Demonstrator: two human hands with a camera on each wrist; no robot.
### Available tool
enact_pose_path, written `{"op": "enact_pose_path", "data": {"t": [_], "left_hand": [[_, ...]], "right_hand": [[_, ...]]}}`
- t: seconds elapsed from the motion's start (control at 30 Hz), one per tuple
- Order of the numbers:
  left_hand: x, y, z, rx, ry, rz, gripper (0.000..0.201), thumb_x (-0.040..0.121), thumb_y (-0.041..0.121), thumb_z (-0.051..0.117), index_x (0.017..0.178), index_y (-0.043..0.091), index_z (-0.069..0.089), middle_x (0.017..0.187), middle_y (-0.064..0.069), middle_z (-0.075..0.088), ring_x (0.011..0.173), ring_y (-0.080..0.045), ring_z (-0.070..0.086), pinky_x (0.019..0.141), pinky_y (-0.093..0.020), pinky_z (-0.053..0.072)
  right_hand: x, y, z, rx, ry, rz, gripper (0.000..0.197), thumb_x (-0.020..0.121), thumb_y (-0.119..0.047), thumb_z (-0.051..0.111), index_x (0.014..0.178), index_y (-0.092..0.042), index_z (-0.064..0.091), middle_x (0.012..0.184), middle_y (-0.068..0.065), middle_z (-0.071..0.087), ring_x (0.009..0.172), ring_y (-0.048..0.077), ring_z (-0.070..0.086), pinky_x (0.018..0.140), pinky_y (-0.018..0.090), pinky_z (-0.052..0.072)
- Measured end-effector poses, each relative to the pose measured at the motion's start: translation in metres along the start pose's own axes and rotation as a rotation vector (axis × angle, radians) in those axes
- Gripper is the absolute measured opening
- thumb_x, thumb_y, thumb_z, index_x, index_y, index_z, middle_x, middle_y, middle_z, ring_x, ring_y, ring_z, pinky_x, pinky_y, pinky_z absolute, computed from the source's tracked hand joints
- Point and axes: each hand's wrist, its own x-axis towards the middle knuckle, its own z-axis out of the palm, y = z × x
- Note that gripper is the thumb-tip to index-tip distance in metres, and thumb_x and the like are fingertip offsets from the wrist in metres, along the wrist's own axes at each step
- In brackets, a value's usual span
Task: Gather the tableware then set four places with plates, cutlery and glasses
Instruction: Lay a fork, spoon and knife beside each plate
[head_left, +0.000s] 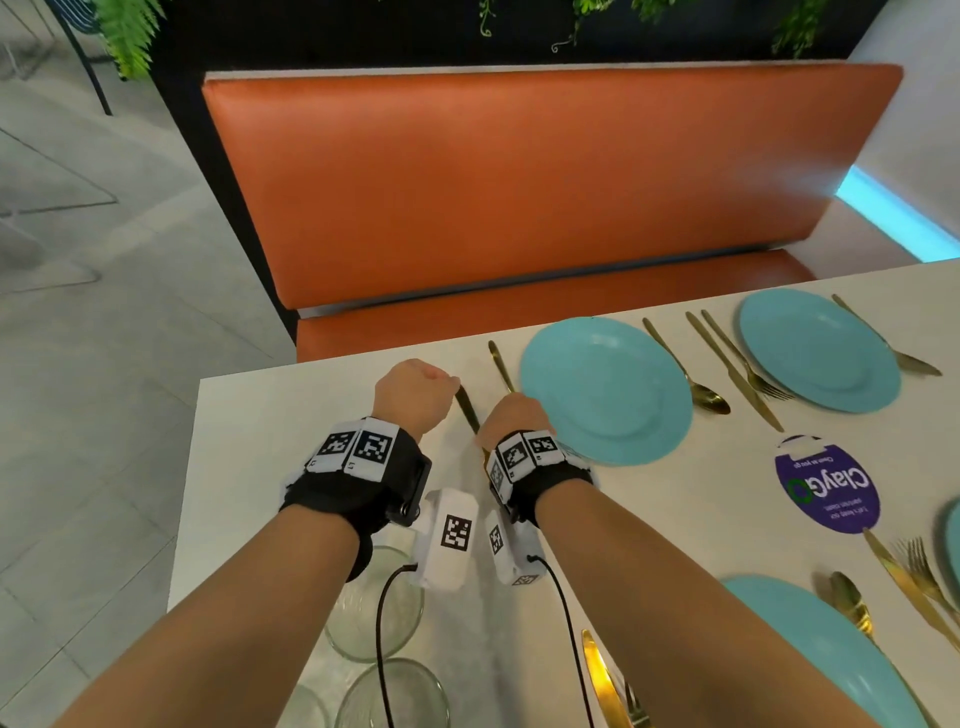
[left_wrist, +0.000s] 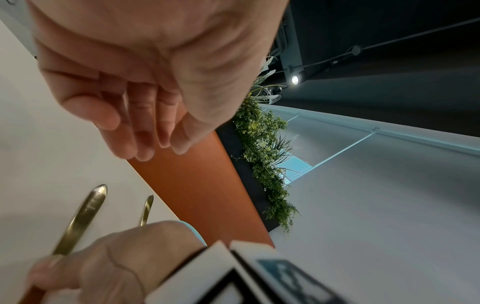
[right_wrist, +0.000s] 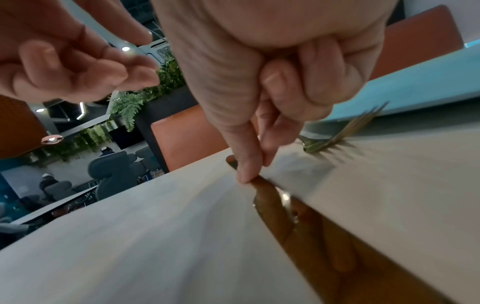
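Observation:
A gold knife (head_left: 466, 410) lies on the white table (head_left: 291, 426), left of a teal plate (head_left: 605, 389) at the far-left place. My right hand (head_left: 511, 413) pinches the knife (right_wrist: 275, 203) between thumb and forefinger near its middle; the blade points back toward my wrist. A gold fork (head_left: 500, 364) lies between knife and plate, its tines (right_wrist: 345, 129) beside the plate rim. My left hand (head_left: 415, 389) hovers just over the knife's far end with its fingers (left_wrist: 145, 131) curled and nothing in them.
Several empty glasses (head_left: 374, 613) stand at the near left table edge under my left forearm. Other teal plates (head_left: 818, 348) with gold cutlery lie to the right. A purple round sticker (head_left: 826, 483) marks the tabletop. An orange bench (head_left: 519, 182) runs behind the table.

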Motion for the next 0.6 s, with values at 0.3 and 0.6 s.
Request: {"op": "enact_pose_path", "data": {"t": [0.3, 0.6], "left_hand": [[0.008, -0.003, -0.002, -0.003, -0.002, -0.018, 0.027, 0.091, 0.021, 0.055, 0.064, 0.023, 0.052, 0.091, -0.008, 0.066, 0.103, -0.029, 0.064, 0.092, -0.037, 0.049], [0.016, -0.009, -0.005, 0.017, -0.003, -0.009, 0.033, 0.092, 0.019, 0.053, 0.060, 0.020, 0.047, 0.084, -0.007, 0.061, 0.087, -0.027, 0.060, 0.087, -0.036, 0.050]], "right_hand": [[0.037, 0.000, -0.001, 0.120, 0.025, 0.026, 0.024, 0.084, -0.031, 0.068, 0.092, -0.010, 0.059, 0.101, 0.009, 0.066, 0.086, 0.026, 0.062, 0.067, 0.029, 0.045], [0.059, 0.005, -0.012, 0.117, 0.073, 0.060, 0.045, 0.081, -0.038, 0.071, 0.059, -0.014, 0.040, 0.073, 0.002, 0.051, 0.073, 0.019, 0.051, 0.066, 0.026, 0.041]]}}
